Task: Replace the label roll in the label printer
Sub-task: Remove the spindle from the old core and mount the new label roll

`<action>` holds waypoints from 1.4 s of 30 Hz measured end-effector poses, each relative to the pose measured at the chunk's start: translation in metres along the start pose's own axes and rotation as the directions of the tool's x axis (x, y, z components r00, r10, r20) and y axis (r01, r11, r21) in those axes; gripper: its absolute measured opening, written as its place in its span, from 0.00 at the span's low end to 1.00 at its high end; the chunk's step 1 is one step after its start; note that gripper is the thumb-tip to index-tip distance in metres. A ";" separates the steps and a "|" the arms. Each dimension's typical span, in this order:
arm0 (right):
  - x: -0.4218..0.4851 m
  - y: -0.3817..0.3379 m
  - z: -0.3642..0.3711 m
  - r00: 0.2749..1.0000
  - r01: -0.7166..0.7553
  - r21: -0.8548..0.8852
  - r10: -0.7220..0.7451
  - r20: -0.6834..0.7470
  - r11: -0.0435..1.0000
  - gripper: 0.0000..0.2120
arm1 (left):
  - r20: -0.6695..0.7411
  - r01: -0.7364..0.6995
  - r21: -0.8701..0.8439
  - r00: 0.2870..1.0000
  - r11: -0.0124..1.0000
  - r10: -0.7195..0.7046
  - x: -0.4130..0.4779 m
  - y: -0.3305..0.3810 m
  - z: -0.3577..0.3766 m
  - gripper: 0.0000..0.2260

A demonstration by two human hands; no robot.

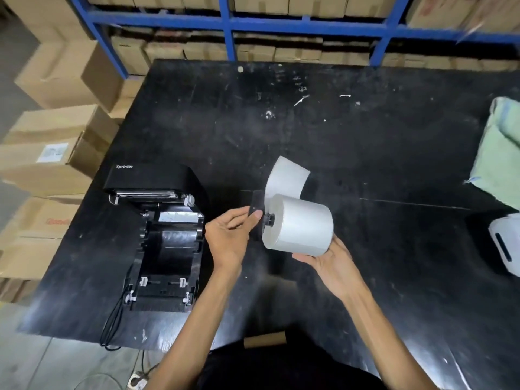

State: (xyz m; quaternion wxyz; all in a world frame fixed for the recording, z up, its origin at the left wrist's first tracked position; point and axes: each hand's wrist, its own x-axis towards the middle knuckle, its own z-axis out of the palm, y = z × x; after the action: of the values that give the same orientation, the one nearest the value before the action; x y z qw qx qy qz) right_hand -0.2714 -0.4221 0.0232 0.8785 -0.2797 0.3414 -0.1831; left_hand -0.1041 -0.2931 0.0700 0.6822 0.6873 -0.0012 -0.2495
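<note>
A black worktop (365, 142) fills most of the frame, scuffed and flecked with white marks. At lower left on it sits a black label printer (163, 237) (lid swung open, bay bare). At the right edge lie a pale green cloth bag (501, 153) and, below it, a white device (505, 243).

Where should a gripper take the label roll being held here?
Judging by its pose, grip the label roll across its curved paper wall, from below and the right, as the right hand does. That leaves the spindle end clear, where the left hand works the black guide plate.
</note>
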 end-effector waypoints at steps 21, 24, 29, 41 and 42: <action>-0.035 0.008 0.036 0.992 0.114 -0.076 -0.109 0.068 0.991 0.09 | 0.307 -0.165 0.132 0.944 0.977 0.118 -0.033 0.019 -0.055 0.16; -0.044 0.015 0.048 0.989 0.134 -0.136 -0.124 0.080 0.982 0.08 | 0.292 -0.102 0.084 0.953 0.991 0.073 -0.039 0.022 -0.071 0.14; -0.054 0.032 0.079 0.984 0.156 -0.210 -0.134 0.113 0.965 0.08 | 0.212 -0.024 0.065 0.977 0.998 0.010 -0.038 0.033 -0.103 0.12; -0.060 0.056 0.167 0.949 0.273 -0.207 -0.228 0.218 0.940 0.09 | 0.302 -0.104 -0.046 0.947 0.994 0.113 -0.016 0.076 -0.181 0.11; -0.060 0.058 0.171 0.946 0.280 -0.197 -0.235 0.225 0.939 0.09 | 0.341 -0.037 -0.085 0.938 0.996 0.064 -0.013 0.076 -0.188 0.14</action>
State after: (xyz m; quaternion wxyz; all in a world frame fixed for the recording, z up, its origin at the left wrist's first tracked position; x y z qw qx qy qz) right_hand -0.1857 -0.2835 0.1221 0.8387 -0.4372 0.2313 -0.2281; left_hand -0.0244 -0.1181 0.1355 0.7037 0.6061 -0.1281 -0.3479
